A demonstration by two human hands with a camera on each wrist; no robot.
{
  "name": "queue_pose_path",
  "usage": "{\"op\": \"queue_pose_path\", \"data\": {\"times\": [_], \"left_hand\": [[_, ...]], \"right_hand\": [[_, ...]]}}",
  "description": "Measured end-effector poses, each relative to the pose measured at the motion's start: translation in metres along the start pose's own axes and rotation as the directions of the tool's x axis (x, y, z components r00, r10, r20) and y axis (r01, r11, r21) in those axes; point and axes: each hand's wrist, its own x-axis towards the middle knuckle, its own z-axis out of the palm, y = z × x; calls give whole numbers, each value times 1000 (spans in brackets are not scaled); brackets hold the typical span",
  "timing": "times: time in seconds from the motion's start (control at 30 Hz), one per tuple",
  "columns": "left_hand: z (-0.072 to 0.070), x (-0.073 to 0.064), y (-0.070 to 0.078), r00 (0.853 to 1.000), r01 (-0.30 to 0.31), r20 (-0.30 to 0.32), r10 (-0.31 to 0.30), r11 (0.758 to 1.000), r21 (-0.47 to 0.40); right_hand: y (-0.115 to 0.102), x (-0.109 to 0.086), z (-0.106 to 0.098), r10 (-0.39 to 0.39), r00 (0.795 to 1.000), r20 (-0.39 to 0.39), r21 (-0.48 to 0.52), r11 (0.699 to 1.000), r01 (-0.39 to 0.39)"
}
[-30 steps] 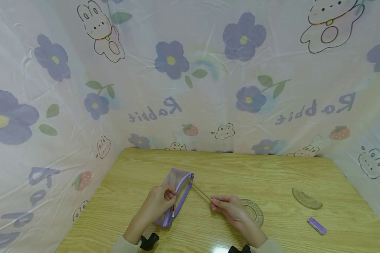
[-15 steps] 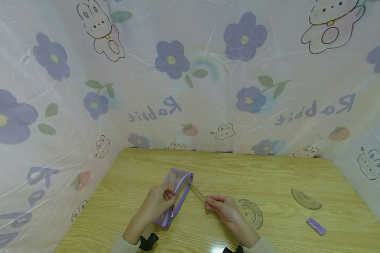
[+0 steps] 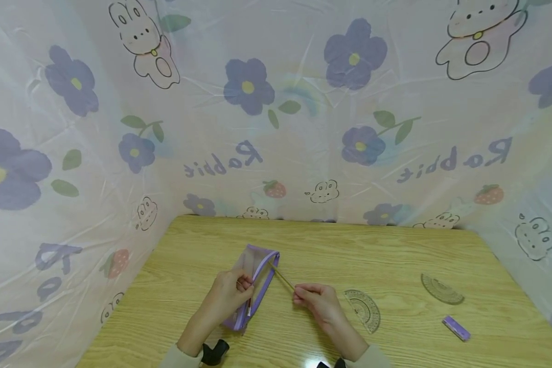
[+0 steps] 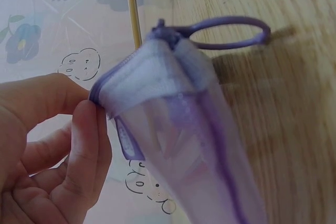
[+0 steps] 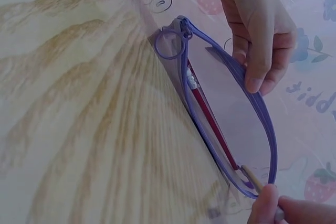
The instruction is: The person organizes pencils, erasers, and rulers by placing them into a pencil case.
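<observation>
A see-through pencil case (image 3: 242, 259) with purple trim lies on the table, its zip open. My left hand (image 3: 230, 292) pinches the far edge of its opening between thumb and fingers, as the left wrist view shows with the case (image 4: 173, 119) beside the left hand (image 4: 58, 145). My right hand (image 3: 319, 304) grips a yellow-brown pencil (image 3: 282, 277) by one end, and its other end reaches into the opening. Inside the case, in the right wrist view, lies a red pencil (image 5: 212, 116) with a white end. The yellow-brown pencil (image 5: 253, 178) slants in close to its tip.
One clear protractor (image 3: 363, 311) lies just right of my right hand, and another protractor (image 3: 441, 289) farther right. A small purple block (image 3: 456, 328) sits near that one. A printed cloth (image 3: 299, 128) hangs behind and beside the wood table (image 3: 349, 250).
My right hand has moved left toward the pencil case, sliding the yellow-brown pencil farther into the opening. The left hand keeps its pinch on the edge.
</observation>
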Motion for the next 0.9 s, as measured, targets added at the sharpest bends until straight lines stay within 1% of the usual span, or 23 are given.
{"op": "queue_pose_path", "data": {"times": [0.13, 0.27, 0.33, 0.43, 0.7, 0.9], "left_hand": [[0, 0, 0, 1000, 2, -4, -2, 1000, 5], [0, -1, 0, 1000, -14, -12, 14, 1000, 9], [0, -1, 0, 1000, -21, -16, 21, 1000, 11], [0, -1, -1, 1000, -26, -17, 27, 1000, 9], [1, 0, -1, 1000, -18, -7, 18, 1000, -1], [2, -1, -2, 1000, -14, -3, 14, 1000, -4]], "right_hand": [[1, -1, 4, -9, 1000, -29, 3, 1000, 10], [4, 1, 8, -27, 997, -69, 4, 1000, 28], [5, 1, 9, -33, 997, -75, 0, 999, 33], [5, 1, 11, -36, 997, -66, -9, 999, 35], [6, 2, 14, -40, 998, -42, -46, 998, 38], [7, 3, 17, -25, 1000, -3, -46, 999, 25]]}}
